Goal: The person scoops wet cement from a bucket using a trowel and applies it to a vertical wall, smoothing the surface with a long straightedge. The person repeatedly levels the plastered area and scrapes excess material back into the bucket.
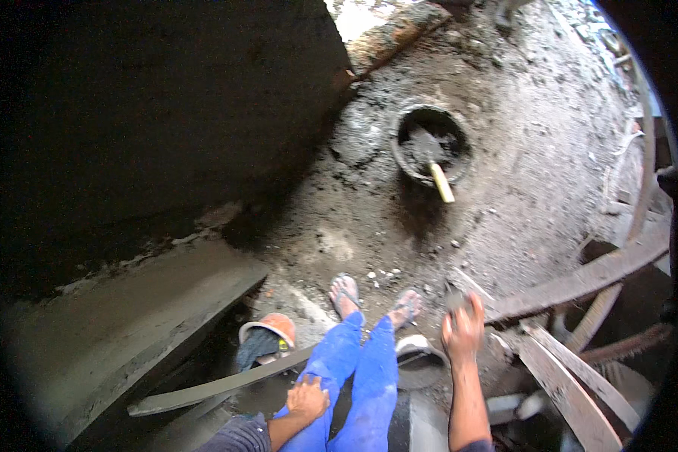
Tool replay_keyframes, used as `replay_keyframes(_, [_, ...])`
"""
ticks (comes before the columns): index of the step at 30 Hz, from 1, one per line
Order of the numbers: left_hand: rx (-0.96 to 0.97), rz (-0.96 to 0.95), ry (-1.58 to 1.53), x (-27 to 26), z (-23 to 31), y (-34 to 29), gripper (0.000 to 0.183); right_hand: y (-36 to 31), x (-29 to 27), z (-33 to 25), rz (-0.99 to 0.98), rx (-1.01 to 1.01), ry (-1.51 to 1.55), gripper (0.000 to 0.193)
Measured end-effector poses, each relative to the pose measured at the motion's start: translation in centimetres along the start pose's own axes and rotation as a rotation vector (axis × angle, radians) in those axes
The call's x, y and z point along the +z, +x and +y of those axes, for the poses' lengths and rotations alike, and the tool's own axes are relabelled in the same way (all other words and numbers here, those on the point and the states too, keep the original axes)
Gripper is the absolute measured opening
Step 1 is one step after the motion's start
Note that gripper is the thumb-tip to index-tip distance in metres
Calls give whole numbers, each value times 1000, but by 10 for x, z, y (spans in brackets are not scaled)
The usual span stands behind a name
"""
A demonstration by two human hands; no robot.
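Head view: at lower center, the left hand (307,398) rests loosely spread on blue trousers (340,352), holding nothing visible; farther right, the right hand's (464,331) parted fingers meet a blurred grey object (454,298), grip unclear, probably stiff, best taken by its edge.

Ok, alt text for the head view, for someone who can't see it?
A person's left hand rests on blue trousers; the right hand is out beside the legs, too blurred to tell whether it holds anything. Ahead, a trowel with a pale yellow handle leans in a round bucket on rough ground.
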State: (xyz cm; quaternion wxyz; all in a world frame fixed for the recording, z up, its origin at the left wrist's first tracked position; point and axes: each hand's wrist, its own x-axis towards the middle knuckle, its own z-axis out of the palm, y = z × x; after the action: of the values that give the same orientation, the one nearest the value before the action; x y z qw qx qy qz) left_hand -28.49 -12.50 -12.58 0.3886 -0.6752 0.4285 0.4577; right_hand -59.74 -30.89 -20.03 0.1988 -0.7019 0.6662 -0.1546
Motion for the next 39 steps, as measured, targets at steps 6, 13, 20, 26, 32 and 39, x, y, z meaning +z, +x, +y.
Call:
replay_keyframes(6, [-30, 22, -116, 5, -1, -3, 49, 174, 7, -23, -136, -93, -110, 20])
replay_keyframes(13, [9, 67, -151, 9, -4, -1, 43, 213, 16, -22, -103, -128, -155, 18])
replay_keyframes(20, [-3, 30, -135, 8, -4, 4, 44, 221, -4, -25, -178, -47, -237, 23])
replay_keyframes(26, [5, 3, -103, -5, -4, 6, 48, 266, -4, -26, -357, -84, -342, 33])
replay_keyframes(32, [19, 5, -87, -13, -8, 10, 47, 292, 8, -18, -518, 6, -378, 31])
replay_keyframes(39, [27, 14, -77, -16, -9, 13, 45, 325, 0, -14, -797, 82, -489, 31])
